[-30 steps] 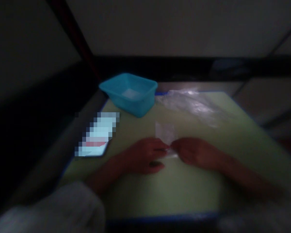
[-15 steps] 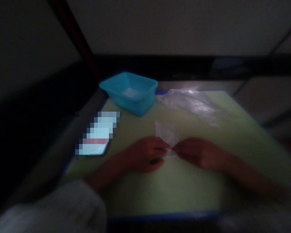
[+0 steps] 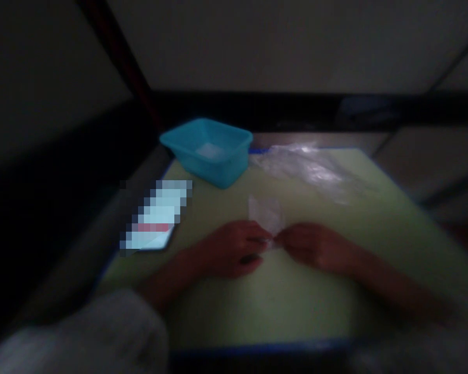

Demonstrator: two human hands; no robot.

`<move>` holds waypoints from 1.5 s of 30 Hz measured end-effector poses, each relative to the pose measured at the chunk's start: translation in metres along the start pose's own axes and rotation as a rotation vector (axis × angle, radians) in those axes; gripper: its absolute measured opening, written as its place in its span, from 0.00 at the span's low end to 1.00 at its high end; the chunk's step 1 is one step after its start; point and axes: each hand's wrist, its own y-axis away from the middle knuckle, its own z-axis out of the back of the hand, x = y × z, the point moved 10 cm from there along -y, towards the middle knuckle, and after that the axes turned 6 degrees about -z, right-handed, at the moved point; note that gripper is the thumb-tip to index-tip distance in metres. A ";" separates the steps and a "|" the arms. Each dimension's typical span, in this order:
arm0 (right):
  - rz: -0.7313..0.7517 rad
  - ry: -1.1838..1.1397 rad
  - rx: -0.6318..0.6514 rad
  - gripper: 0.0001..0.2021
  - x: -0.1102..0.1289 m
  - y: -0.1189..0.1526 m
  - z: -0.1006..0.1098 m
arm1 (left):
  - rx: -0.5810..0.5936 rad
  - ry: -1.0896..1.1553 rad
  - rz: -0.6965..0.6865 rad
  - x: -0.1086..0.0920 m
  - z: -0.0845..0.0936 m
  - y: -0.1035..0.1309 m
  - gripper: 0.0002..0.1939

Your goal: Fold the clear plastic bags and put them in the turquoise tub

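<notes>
A small clear plastic bag (image 3: pixel 265 209) lies on the pale yellow-green tabletop (image 3: pixel 265 306) in front of me. My left hand (image 3: pixel 236 248) is closed, its fingertips pinching the near edge of the bag. From the other side my right hand (image 3: pixel 310 244) pinches that same edge, fingers bunched together. The fingertips of both hands nearly meet there. Dim light and blur hide the finer detail of the edge between them.
At the back left stands a turquoise plastic basket (image 3: pixel 214 169) with something whitish inside. Crumpled clear plastic (image 3: pixel 315 169) lies at the back right. A lit phone-like screen (image 3: pixel 158 218), pixelated, rests at the left edge. Blue edging borders the table; a wall rises behind.
Both hands keep their pinch on the bag's near edge, with the right fingertips a touch further left. The whole view has shifted very slightly; the basket and loose plastic stay put.
</notes>
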 end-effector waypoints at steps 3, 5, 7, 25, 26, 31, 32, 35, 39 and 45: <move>-0.012 -0.024 0.004 0.15 -0.005 0.001 -0.003 | 0.018 0.021 0.032 0.003 -0.002 0.001 0.12; -0.028 -0.034 0.007 0.13 -0.008 0.002 -0.004 | 0.016 0.023 0.030 0.003 -0.003 0.002 0.13; -0.048 -0.060 0.011 0.12 -0.012 0.002 -0.004 | -0.003 0.011 0.009 0.002 -0.002 0.002 0.14; -0.032 -0.151 0.015 0.13 -0.016 0.001 -0.004 | -0.143 -0.201 -0.047 -0.003 0.008 0.004 0.12; -0.024 -0.129 0.013 0.13 -0.016 0.001 -0.006 | -0.139 -0.208 -0.061 -0.005 0.007 0.005 0.12; 0.013 -0.101 -0.017 0.13 -0.015 0.003 -0.006 | -0.131 -0.194 -0.075 -0.004 0.007 0.006 0.10; 0.012 -0.109 -0.021 0.13 -0.015 0.003 -0.005 | -0.137 -0.192 -0.070 -0.003 0.008 0.007 0.10; -0.021 -0.155 -0.011 0.12 -0.018 0.002 -0.004 | -0.157 -0.188 -0.045 0.003 0.012 0.009 0.08; -0.121 -0.265 0.021 0.13 -0.028 0.002 -0.006 | -0.184 -0.122 0.013 0.015 0.014 0.012 0.08; -0.409 -0.443 0.007 0.11 -0.057 0.002 -0.010 | -0.242 0.118 0.352 0.053 0.010 0.019 0.09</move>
